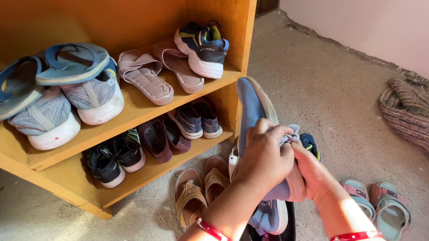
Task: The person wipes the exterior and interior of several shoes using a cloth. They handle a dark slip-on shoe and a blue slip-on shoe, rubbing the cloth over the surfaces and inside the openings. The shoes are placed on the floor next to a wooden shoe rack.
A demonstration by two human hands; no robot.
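Upper shelf [127, 112] nearly full: blue flip-flops [50, 75] stacked on grey sneakers [71, 108] at left, pink slides [160, 73] mid, dark sneakers [202, 47] at right end. Only a narrow bare strip along its front edge. Lower shelf [138, 173] packed too: black shoes [114, 157], maroon pair [164, 137], blue-grey pair [197, 119]; small gap at right front corner. Floor below the hands is crowded: tan sandals [201, 190] by the shelf foot, pink-teal sandals [383, 205] at right. Open floor [323, 92] between the shelf side and the folded rug [413, 116]; a hand passes freely there. Blue shoe [252, 108] held up partly blocks the shelf's right end.
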